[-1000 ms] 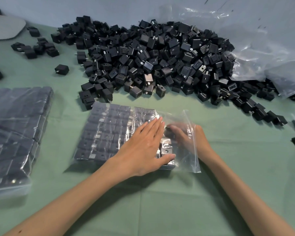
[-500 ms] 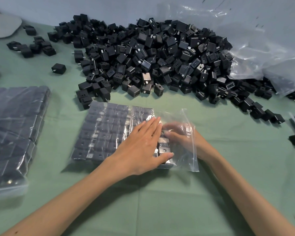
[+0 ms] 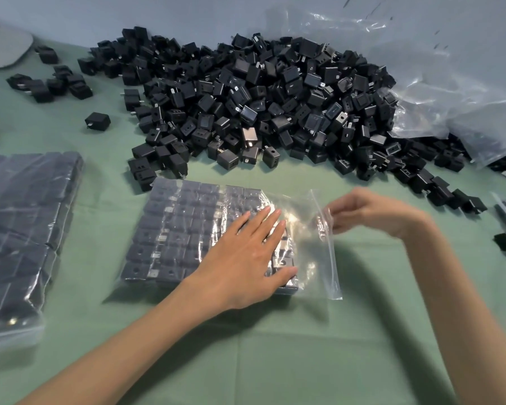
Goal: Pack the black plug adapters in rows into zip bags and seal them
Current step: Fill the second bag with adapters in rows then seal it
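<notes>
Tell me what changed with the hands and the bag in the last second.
The right grip drew back out of the zip bag to the right and now pinches its open zip edge. The left grip stayed flat, pressing on the packed adapters; the bag, the loose pile and the filled bags at left did not move.

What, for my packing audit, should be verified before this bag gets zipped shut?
1. Packed adapters lie in neat rows inside the zip bag: ok.
2. Last row by the mouth is full: cannot tell, hand and glare cover it.
3. Left hand lies flat on the rows, steadying them: ok.
4. Right hand pinches the zip strip near its far end: ok.
5. Plastic between rows and strip is free of adapters: ok.
6. Strip pressed closed along its length: cannot tell.
</notes>
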`<state>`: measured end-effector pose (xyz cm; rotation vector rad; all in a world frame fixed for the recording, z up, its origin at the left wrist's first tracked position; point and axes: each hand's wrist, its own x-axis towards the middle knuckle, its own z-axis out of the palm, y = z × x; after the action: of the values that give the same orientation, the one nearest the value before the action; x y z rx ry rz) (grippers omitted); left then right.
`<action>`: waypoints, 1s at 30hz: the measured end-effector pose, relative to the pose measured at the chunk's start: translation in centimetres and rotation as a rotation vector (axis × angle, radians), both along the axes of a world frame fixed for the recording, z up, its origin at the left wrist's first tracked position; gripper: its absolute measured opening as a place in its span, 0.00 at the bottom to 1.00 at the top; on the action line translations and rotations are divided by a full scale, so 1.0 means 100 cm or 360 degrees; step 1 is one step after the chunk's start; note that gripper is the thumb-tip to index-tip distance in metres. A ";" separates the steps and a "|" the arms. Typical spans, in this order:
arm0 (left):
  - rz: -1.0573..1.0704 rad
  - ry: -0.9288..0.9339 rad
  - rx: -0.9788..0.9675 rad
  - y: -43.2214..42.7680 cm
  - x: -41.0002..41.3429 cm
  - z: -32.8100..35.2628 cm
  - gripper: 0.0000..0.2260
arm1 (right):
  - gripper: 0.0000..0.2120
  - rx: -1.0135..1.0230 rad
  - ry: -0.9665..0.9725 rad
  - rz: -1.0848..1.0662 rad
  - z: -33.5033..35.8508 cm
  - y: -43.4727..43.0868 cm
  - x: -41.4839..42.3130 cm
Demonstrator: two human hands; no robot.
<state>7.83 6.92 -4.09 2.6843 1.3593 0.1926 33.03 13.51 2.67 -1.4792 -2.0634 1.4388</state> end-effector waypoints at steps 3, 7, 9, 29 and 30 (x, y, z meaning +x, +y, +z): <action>0.0001 -0.0022 -0.0014 -0.001 -0.001 0.000 0.38 | 0.08 0.0532 -0.0236 -0.0581 0.019 0.056 -0.014; -0.0004 -0.0014 -0.0020 -0.001 -0.001 0.001 0.38 | 0.22 0.0632 -0.0803 -0.0508 -0.006 0.110 -0.083; -0.0009 -0.0009 -0.0027 -0.002 -0.001 0.002 0.37 | 0.21 0.0610 -0.0976 -0.0483 -0.028 0.122 -0.105; 0.0022 -0.0024 -0.0041 -0.005 -0.004 0.008 0.40 | 0.24 0.0980 -0.0127 -0.0182 -0.060 -0.027 -0.049; 0.0030 -0.0033 -0.0056 -0.005 -0.003 0.010 0.41 | 0.23 0.0924 -0.0069 -0.0212 -0.063 -0.026 -0.051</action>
<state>7.48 6.46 -3.14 2.6347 1.3693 0.1961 27.96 10.92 -3.65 -1.3655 -2.1075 0.6727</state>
